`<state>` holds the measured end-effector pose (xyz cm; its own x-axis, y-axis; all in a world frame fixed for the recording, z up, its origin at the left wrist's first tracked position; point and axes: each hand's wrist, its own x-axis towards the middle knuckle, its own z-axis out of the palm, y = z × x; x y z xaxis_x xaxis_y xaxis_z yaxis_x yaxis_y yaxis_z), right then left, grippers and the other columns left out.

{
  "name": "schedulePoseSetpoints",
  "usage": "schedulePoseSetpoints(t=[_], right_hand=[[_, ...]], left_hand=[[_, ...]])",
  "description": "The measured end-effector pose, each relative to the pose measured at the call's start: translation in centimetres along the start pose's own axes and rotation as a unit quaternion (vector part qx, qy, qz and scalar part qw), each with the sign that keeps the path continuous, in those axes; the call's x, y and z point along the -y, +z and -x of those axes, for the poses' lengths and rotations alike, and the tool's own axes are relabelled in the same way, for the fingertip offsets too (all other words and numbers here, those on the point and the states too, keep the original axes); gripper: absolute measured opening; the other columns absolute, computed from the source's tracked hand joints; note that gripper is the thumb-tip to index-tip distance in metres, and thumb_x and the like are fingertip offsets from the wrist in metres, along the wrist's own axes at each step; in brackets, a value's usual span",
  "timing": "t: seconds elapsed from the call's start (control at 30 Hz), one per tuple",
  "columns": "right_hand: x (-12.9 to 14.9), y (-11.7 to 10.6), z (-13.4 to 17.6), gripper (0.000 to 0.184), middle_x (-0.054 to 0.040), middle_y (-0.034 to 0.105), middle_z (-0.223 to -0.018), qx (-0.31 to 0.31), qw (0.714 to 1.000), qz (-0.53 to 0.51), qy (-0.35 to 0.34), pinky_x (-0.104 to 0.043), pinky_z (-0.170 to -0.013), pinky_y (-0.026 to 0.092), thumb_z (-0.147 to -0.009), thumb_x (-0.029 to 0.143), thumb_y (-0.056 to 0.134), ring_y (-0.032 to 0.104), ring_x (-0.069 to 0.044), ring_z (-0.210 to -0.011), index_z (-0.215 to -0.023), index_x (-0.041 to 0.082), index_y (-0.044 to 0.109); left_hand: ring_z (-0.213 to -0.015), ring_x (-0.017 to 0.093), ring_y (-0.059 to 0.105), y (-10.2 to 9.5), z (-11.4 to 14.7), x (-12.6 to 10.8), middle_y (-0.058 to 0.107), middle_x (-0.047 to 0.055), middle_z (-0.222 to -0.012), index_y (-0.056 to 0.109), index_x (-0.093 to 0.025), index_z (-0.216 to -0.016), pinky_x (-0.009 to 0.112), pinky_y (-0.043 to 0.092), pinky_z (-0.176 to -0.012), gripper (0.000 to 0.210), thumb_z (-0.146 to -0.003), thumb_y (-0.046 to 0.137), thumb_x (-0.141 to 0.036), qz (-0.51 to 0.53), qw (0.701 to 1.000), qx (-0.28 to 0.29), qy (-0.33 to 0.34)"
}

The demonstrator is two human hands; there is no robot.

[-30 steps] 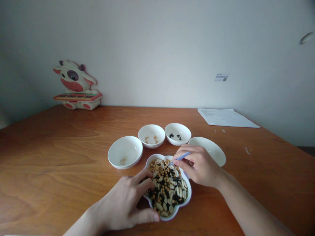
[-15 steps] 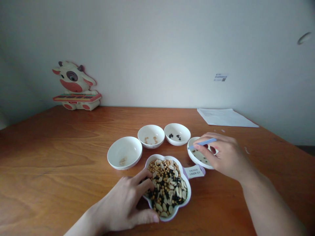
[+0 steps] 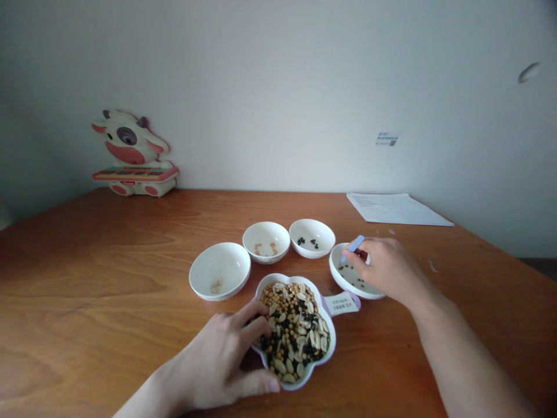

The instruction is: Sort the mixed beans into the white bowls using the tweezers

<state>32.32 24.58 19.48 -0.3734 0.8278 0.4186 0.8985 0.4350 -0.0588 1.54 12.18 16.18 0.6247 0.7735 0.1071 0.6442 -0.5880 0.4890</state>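
Plainly, the flower-shaped dish (image 3: 322, 307) is white with a pale purple edge and lies on the near part of the bench (image 3: 108, 249), filled with a mix of round yellow grains, black bits and long cream-coloured nuts or seeds. A short handle (image 3: 342, 303) with a white label juts from its right side.

The left hand (image 3: 230, 354) is spread against the dish's left edge, fingertips over the rim and thumb by the near edge, covering that lobe. The right hand (image 3: 387, 267) pinches a slim blue tool (image 3: 357, 242) between thumb and fingers over the right-hand bowl (image 3: 350, 276), where small dark seeds (image 3: 358, 284) lie scattered. The hand hides that bowl's far right side; whether the tool's tip grips anything is too small to tell. The label's print is unreadable.

Beyond the dish, the left bowl (image 3: 226, 261) holds a few pale slivers (image 3: 216, 285), the next bowl (image 3: 266, 234) orange-tan bits (image 3: 257, 249), and the third bowl (image 3: 314, 229) black beans (image 3: 301, 241).

Farther back are a cow toy (image 3: 130, 151) with a keyboard, at left, and white papers (image 3: 395, 209) at right, well apart from the hands.
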Motion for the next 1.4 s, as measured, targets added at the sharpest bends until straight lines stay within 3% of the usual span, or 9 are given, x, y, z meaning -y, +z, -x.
schedulePoseSetpoints(t=[0.1,0.2,0.27,0.37,0.53,1.4], right_hand=[[0.5,-0.1,0.0,0.025,-0.0063,0.07,-0.064,-0.077,0.996,-0.035,-0.016,-0.031,-0.054,0.038,-0.089,0.028,0.059,0.062,-0.02,-0.055,-0.068,0.016,0.068],[1.8,-0.3,0.3,0.021,-0.0069,0.073,-0.076,-0.143,0.977,-0.147,-0.062,-0.029,-0.059,0.042,-0.091,0.025,0.059,0.064,-0.018,-0.064,-0.076,0.015,0.069],[3.3,-0.2,0.6,0.022,-0.0059,0.072,-0.078,-0.117,0.955,-0.248,-0.112,-0.027,-0.059,0.043,-0.092,0.023,0.057,0.062,-0.015,-0.064,-0.075,0.015,0.068],[5.6,0.3,1.0,0.018,-0.0034,0.07,-0.074,-0.026,0.922,-0.337,-0.19,-0.025,-0.056,0.043,-0.091,0.019,0.058,0.058,-0.013,-0.06,-0.078,0.015,0.07],[7.5,1.4,1.4,0.013,-0.0033,0.07,-0.075,0.055,0.908,-0.34,-0.237,-0.029,-0.066,0.047,-0.088,0.016,0.061,0.062,-0.016,-0.069,-0.079,0.015,0.07],[7.4,1.7,1.3,0.015,-0.0043,0.07,-0.077,0.102,0.919,-0.311,-0.222,-0.03,-0.068,0.048,-0.089,0.018,0.061,0.062,-0.017,-0.072,-0.078,0.015,0.071]], left_hand=[[-0.091,0.027,0.067,-0.1,0.0,0.0,0.06,0.011,-0.117,0.059,-0.021,-0.109,0.038,0.057,-0.08,0.05,-0.092,0.051,-0.067,0.002,1.0,0.0,0.001],[-0.091,0.027,0.066,-0.2,-0.1,-0.1,0.061,0.011,-0.115,0.059,-0.02,-0.109,0.038,0.057,-0.081,0.051,-0.092,0.051,-0.068,0.006,1.0,0.001,0.001],[-0.091,0.027,0.066,-0.2,-0.2,-0.2,0.061,0.01,-0.113,0.059,-0.02,-0.108,0.038,0.057,-0.08,0.051,-0.092,0.05,-0.068,0.011,1.0,0.002,0.0],[-0.091,0.027,0.066,-0.3,-0.3,-0.2,0.06,0.01,-0.112,0.059,-0.02,-0.107,0.038,0.057,-0.08,0.052,-0.092,0.05,-0.069,0.017,1.0,0.003,-0.002],[-0.087,0.025,0.065,-0.5,-0.3,-0.3,0.059,0.009,-0.108,0.059,-0.02,-0.105,0.036,0.057,-0.076,0.052,-0.092,0.049,-0.069,0.022,1.0,0.009,-0.007],[-0.086,0.025,0.065,-0.7,-0.4,-0.6,0.059,0.009,-0.107,0.059,-0.019,-0.106,0.037,0.056,-0.076,0.05,-0.092,0.051,-0.066,0.022,1.0,0.015,-0.01]])
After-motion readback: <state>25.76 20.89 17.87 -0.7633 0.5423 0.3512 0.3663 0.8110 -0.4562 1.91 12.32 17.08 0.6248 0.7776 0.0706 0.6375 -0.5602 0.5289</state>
